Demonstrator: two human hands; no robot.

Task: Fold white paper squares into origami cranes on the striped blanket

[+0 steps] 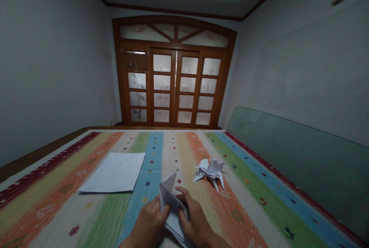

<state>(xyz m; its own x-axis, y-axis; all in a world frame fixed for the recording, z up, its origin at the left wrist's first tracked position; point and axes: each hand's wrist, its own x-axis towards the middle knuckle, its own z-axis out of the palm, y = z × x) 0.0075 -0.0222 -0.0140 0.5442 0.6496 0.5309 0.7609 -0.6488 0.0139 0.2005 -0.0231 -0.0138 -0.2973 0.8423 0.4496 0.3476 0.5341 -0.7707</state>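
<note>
My left hand (150, 221) and my right hand (193, 217) both grip a folded white paper (171, 205) at the near edge of the striped cloth. The paper stands tilted, with a pointed corner rising between my hands. Part of it is hidden behind my fingers. A finished-looking white paper origami figure (210, 172) with pointed flaps lies to the far right of my hands. To the left, a flat square sheet of white paper (113, 173) rests on the cloth, apart from both hands.
A multicoloured striped cloth (184, 152) covers the bed or table. A green padded headboard panel (300, 155) runs along the right wall. Wooden-framed frosted glass doors (173, 86) stand beyond the far edge.
</note>
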